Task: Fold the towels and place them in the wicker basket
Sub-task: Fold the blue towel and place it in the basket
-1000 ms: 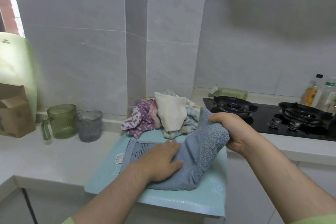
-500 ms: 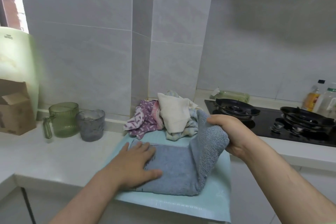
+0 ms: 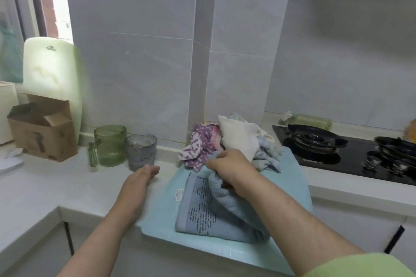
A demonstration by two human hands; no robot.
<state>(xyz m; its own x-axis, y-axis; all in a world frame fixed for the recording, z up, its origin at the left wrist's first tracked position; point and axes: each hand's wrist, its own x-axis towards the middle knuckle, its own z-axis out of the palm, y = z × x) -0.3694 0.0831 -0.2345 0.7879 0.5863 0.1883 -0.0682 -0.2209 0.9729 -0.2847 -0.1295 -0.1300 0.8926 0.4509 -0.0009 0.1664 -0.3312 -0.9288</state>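
- The step in hand is folding. A grey-blue towel lies on a pale teal mat at the front edge of the tabletop. Part of it is flat with its patterned band up, and part is bunched and raised on the right.
- The right hand grasps that bunched part with its fingers curled round the cloth. It is at the far end of the towel, just in front of the pile.
- The left hand is released, fingers straight and together, holding nothing. It is off the towel, over the tabletop just beside the mat's left edge. Whether it touches the surface I cannot tell.
- A pile of towels waits unfolded at the back of the mat against the wall. It has a purple patterned one on the left, a cream one on top and a light blue one on the right.
- The wicker basket is not in view. Judged from the pile, most of the task looks to lie ahead.
- The next move likely calls for laying the held part flat across the lower layer with the edges matched. The left hand would come onto the towel to pin and smooth it.
- Thick terry tends to spring open, so the fold probably needs a press along the crease before it is lifted.
- A green mug and a grey cup stand near the mat's left side, where a careless sweep of the left arm could knock them.
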